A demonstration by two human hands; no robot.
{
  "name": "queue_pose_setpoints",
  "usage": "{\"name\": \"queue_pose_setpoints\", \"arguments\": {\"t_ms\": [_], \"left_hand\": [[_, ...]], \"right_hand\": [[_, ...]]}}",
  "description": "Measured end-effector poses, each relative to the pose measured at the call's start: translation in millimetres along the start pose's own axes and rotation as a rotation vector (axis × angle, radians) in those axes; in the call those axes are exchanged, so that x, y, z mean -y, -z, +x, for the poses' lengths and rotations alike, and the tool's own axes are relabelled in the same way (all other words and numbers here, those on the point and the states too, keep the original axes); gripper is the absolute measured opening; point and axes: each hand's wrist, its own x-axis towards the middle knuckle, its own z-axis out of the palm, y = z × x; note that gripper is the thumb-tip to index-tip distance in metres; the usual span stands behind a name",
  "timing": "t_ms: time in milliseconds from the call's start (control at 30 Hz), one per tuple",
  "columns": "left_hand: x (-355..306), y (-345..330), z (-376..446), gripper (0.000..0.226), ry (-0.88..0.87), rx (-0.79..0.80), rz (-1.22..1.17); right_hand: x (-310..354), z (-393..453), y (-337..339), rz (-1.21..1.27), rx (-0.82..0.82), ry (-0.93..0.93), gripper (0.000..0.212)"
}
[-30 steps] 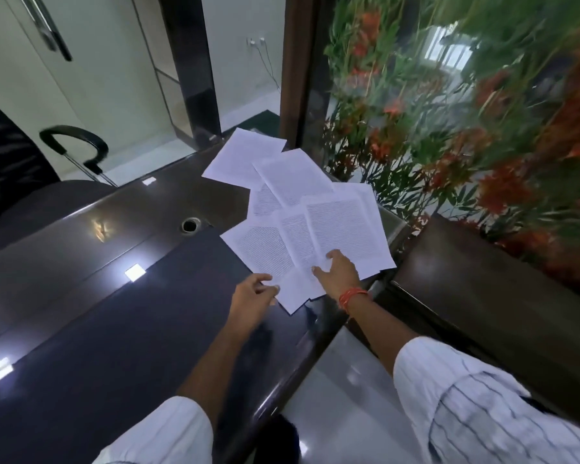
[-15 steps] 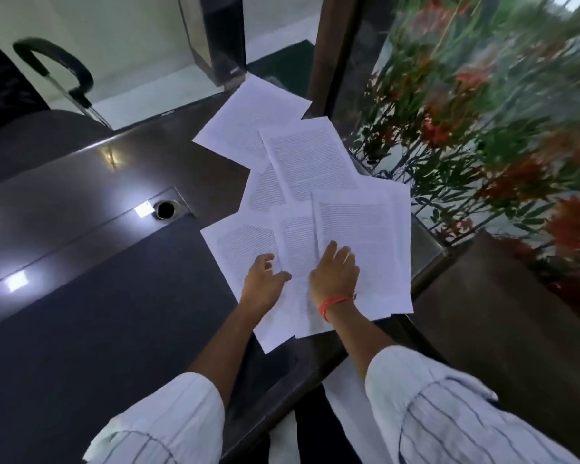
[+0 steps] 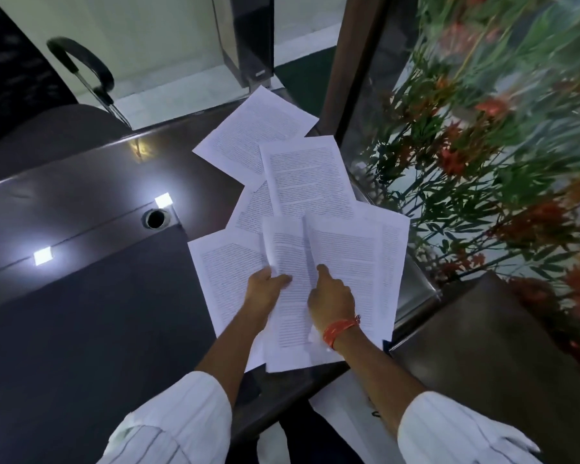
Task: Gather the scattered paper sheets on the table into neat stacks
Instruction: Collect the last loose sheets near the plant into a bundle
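The middle sheet (image 3: pixel 290 296), flat a moment ago, is now pinched and lifted by the left hand (image 3: pixel 265 289); the right hand (image 3: pixel 332 301), apparently loose-fingered, presses beside it. Gathering has begun.

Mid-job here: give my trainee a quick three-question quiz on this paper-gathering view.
1. True or false: the printed sheets already form one squared stack.
2. Which hand pinches the lifted, curling sheet? A) left hand B) right hand C) neither
3. Fill in: the orange thread band sits on the ___ wrist.

Key: 1 false, they lie fanned and overlapping on the dark table; 2 A; 3 right.
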Motion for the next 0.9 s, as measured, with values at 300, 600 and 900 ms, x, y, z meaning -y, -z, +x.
{"name": "queue_pose_setpoints", "arguments": {"t_ms": [300,600,900], "left_hand": [[13,33,-12,0.036,-0.026,-0.091,-0.170],[14,213,-16,0.033,0.035,-0.601,-0.272],[52,331,-58,0.036,0.131,-0.674,-0.257]], "right_hand": [[62,-40,-9,0.159,0.275,0.355,0.029],[87,-24,-36,0.126,0.247,0.265,0.083],[131,-57,-120,-0.181,0.185,0.107,0.106]]}}
